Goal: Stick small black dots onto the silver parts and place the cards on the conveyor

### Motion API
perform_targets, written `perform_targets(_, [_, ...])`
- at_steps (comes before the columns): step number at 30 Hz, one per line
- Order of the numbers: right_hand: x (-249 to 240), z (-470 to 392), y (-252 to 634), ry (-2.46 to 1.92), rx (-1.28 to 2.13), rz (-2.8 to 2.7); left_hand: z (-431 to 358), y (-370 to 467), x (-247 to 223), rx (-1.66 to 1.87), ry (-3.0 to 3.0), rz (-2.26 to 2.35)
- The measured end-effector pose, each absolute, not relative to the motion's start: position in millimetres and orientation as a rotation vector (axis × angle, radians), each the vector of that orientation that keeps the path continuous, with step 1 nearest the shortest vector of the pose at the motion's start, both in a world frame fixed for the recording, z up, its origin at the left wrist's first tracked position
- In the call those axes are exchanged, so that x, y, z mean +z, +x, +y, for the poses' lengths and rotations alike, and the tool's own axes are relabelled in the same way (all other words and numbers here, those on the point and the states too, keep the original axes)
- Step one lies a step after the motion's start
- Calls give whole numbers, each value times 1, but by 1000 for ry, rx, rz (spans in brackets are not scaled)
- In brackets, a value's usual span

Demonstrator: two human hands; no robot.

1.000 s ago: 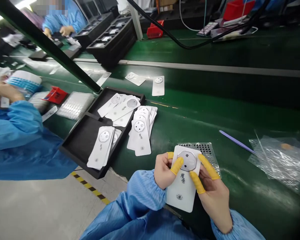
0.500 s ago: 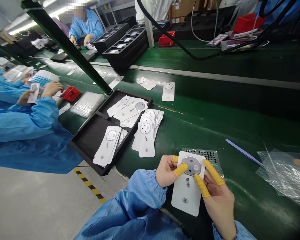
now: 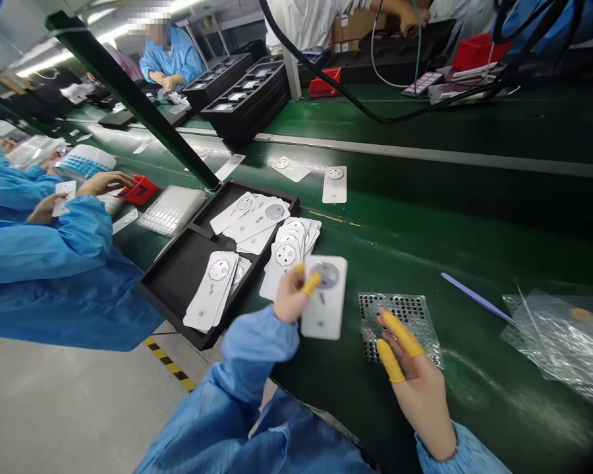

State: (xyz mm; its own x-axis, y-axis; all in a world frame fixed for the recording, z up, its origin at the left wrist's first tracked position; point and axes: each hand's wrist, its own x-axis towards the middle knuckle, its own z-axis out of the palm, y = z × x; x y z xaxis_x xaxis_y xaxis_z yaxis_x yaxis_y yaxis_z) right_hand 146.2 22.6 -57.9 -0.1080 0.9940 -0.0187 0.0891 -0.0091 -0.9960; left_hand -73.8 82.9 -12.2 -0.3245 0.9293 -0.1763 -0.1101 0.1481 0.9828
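Pinched in my left hand [image 3: 292, 296] is a white card [image 3: 322, 316] with a grey, roughly round plate near its top and small dark print below. The card is a little blurred by motion, close to a fanned stack of similar cards [image 3: 282, 263]. My right hand [image 3: 415, 382] has its thumb and forefinger apart, with nothing seen between them. It hovers over the near part of a clear sheet [image 3: 427, 329] covered with small black dots. Yellow finger cots cover fingertips on both hands.
A black two-part tray [image 3: 170, 276] holds more white cards [image 3: 211, 289]. A purple stick [image 3: 477, 299] and clear plastic bags [image 3: 568, 349] lie at right. Two cards [image 3: 335, 187] lie farther back. A co-worker in blue [image 3: 69, 257] sits at left beside a red bin [image 3: 139, 189].
My left hand has carried the card left and away from me toward the stack. The right hand has let go of the card and is now over the dotted sheet, which shows more fully.
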Motion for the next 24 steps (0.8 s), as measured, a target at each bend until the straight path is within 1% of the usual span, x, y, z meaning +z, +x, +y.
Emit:
perform_targets(4, [-65, 25, 173, -1315, 1084, -1435, 118, -138, -7, 1442, 818, 1578])
perform_targets(8, [-68, 25, 191, -1353, 1000, -1397, 129, -157, -7, 1420, 783, 1651])
perform_targets(11, [-60, 26, 188, -1367, 985, -1372, 114, -131, 1, 1379, 787, 1632])
perform_targets(16, [-24, 26, 168, -1218, 1267, -1330, 73, -45, 20, 1196, 790, 1286])
perform_targets(19, [-5, 19, 162, -1313, 1136, -1301, 56, -14, 28, 1128, 740, 1123])
perform_targets(21, [3, 14, 161, -1362, 1045, -1281, 50, -7, 32, 1148, 736, 1073])
perform_targets(24, [11, 10, 163, -1358, 995, -1237, 46, -8, 37, 1188, 753, 1048])
